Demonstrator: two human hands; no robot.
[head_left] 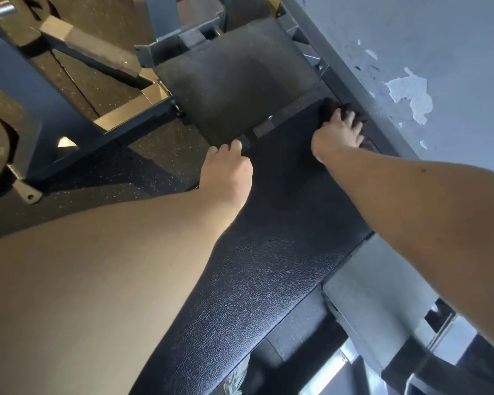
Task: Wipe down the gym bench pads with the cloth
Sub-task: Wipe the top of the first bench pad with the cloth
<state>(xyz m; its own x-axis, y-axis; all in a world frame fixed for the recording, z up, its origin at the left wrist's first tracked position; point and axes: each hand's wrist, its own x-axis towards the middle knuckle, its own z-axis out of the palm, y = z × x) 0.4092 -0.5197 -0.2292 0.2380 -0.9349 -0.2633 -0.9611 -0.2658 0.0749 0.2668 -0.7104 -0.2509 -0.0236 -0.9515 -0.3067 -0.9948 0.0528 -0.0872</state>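
1. The cloth looks soft, light and limp. It lies bunched at the far right corner of the near pad, just beside the gap to the far pad.
2. Your right hand presses it down with spread fingers, not clenched. A flat palm on top suits it, since it will likely bunch or slip on the vinyl.
3. Your left hand curls its fingers over the near pad's far edge.
4. The near pad looks firm and grained. Its long axis runs away from you, slanting right, so strokes along it should work best.
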